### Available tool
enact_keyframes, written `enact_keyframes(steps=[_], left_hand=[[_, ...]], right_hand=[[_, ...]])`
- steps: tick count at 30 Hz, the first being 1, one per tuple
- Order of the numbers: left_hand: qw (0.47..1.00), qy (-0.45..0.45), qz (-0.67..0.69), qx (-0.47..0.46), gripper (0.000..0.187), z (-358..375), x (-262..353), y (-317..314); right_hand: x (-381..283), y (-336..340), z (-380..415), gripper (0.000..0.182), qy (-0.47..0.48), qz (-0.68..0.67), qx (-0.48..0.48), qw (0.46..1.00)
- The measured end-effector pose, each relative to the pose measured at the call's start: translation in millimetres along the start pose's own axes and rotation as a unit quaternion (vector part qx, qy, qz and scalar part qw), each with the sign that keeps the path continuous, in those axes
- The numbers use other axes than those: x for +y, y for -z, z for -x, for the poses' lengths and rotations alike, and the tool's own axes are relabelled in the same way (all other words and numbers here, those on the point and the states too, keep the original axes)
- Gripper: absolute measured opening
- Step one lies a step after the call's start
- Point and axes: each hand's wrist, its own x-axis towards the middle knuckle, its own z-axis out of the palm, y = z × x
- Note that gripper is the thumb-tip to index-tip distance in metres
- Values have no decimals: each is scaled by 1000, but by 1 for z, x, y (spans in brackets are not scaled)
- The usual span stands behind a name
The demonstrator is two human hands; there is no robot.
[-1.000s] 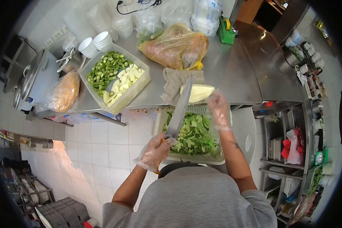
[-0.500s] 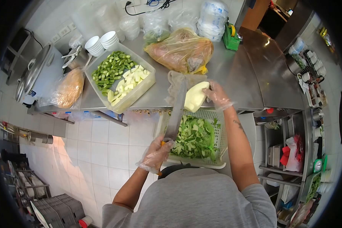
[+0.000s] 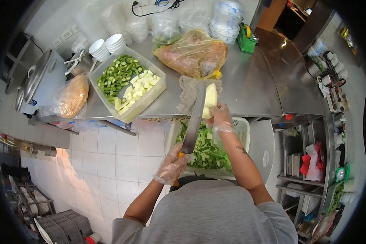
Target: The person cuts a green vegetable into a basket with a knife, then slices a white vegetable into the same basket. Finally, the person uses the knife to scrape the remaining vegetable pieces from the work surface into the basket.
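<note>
A clear tub (image 3: 128, 106) of chopped green and pale vegetables sits on the steel desk (image 3: 248, 81). The gloved left hand (image 3: 173, 164) grips a large knife (image 3: 193, 122), fingers closed on its handle. Its blade meets a pale peeled vegetable (image 3: 210, 99) clasped by the gloved right hand (image 3: 219, 118), above a white basket (image 3: 242, 130) of green peelings. No writing is legible.

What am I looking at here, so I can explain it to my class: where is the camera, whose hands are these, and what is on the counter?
The one view comes from a camera on a person's head, looking down. Both hands wear thin clear gloves. The left hand grips a large knife; the right hand holds a pale peeled fruit or vegetable against the blade, above a white basket of green peelings. On the steel counter sit a tub of cut green and pale pieces, a cloth, stacked white bowls and a filled plastic bag.
</note>
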Motion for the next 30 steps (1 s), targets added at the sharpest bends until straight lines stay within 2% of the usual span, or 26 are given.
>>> enact_keyframes(steps=[1,3,7,10,12,13,16,18,19,21,22,24,27,30], left_hand=[[1000,22,-18,2,26,-1,-1,2],[996,67,-51,8,23,-4,-7,8],[998,40,-32,32,22,-8,-11,-1],[998,37,-52,21,22,-7,-3,-5],[993,67,-99,5,24,-5,3,-3],[992,54,-117,10,24,-5,3,-3],[988,13,-145,42,27,-4,4,-3],[988,-7,-127,89,29,-1,8,-7],[983,-25,-161,88,28,-3,6,-3],[967,-62,-233,84,28,-11,9,13],[932,-99,-336,91,28,-14,15,18],[826,-170,-529,98,27,-23,30,22],[724,-221,-646,95,24,-45,42,22],[648,-180,-739,43,21,-59,51,23]], right_hand=[[1,1,-6,43,-17,-50,-7,999],[-1,8,-8,39,-6,14,-2,1000],[-17,5,-1,38,-20,61,25,998],[-24,-14,10,35,53,82,58,994],[7,-10,-31,34,96,82,66,990],[9,-9,-36,34,118,84,70,987],[-13,9,-13,35,102,69,15,992],[-14,30,-17,35,150,126,-52,979],[-14,40,-18,35,172,155,-88,969],[-23,54,-20,31,158,204,-115,959],[-27,55,-22,30,153,226,-126,954],[-28,52,-32,29,128,231,-108,958],[-27,45,-37,31,131,255,-49,957],[-23,36,-31,35,199,299,18,933]])
